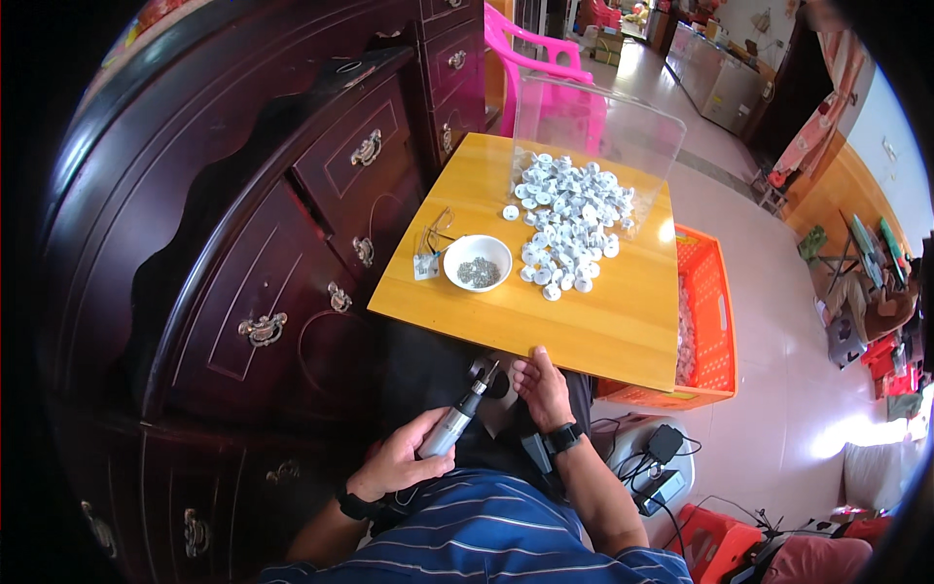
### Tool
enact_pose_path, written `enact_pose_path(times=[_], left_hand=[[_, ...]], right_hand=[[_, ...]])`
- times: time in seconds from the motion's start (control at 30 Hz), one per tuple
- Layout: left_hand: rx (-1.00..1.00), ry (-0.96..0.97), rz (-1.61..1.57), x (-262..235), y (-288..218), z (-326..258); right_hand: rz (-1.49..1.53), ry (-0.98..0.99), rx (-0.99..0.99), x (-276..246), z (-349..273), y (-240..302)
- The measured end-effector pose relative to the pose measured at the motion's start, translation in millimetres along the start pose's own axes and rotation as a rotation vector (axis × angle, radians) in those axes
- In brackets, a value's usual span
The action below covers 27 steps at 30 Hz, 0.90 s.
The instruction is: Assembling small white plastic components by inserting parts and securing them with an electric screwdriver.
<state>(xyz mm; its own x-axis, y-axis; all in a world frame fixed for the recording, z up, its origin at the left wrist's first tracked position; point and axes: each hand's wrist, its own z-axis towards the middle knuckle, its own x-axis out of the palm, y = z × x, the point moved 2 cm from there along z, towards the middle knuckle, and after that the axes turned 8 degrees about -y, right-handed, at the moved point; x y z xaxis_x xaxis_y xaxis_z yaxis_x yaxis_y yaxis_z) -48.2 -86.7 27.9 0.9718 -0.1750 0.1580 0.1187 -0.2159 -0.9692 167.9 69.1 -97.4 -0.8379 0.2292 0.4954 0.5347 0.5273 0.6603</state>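
We see the left hand (394, 465) wrapped around a grey electric screwdriver (455, 420), its fingers clamped on the barrel, so that the tool slants up and away from the body with its dark tip just beside the other hand. Held like a thick pen, the tool can be steered with the wrist while its cord trails back toward the lap.

The right hand (543, 387) sits just beyond that tip, below the near edge of the table (603, 326). Its fingers are curled together around something small; we cannot tell what, since the hand hides it, but we judge it is one of the white parts, held steady so the driver's tip can meet it. Both wrists carry dark bands.

Beyond the fingertips, up on the yellow wooden table, a white bowl (478, 262) of small dark screws stands well ahead of the left hand's fingers, within easy reach. Farther out from the right hand's fingers lies a loose heap of white round plastic parts (574, 216), spilling from a clear plastic box (595, 131) standing at the far edge. A small white fitting with wires (428, 261) lies just left of the bowl.

To the right of the right hand's fingers, an orange crate (715, 321) stands on the floor against the table. To the left of the left hand's fingers rises a dark carved cabinet (282, 243).
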Motion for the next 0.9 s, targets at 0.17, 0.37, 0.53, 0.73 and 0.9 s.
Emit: enact_pose_path(times=[0.17,0.37,0.53,0.73,0.9], left_hand=[[-0.009,0.000,0.026,-9,3,9],[-0.003,0.026,0.002,-15,2,30],[0.033,0.064,0.055,-16,-3,47],[0.070,0.050,0.081,-21,0,54],[0.075,0.037,0.078,-22,3,57]], right_hand=[[-0.411,0.100,-0.070,2,-29,20],[-1.023,-0.146,-1.110,39,-18,96],[-1.371,-0.219,-1.218,52,22,119],[-1.573,-0.190,-1.194,59,46,124],[-1.528,-0.144,-1.191,50,45,129]])
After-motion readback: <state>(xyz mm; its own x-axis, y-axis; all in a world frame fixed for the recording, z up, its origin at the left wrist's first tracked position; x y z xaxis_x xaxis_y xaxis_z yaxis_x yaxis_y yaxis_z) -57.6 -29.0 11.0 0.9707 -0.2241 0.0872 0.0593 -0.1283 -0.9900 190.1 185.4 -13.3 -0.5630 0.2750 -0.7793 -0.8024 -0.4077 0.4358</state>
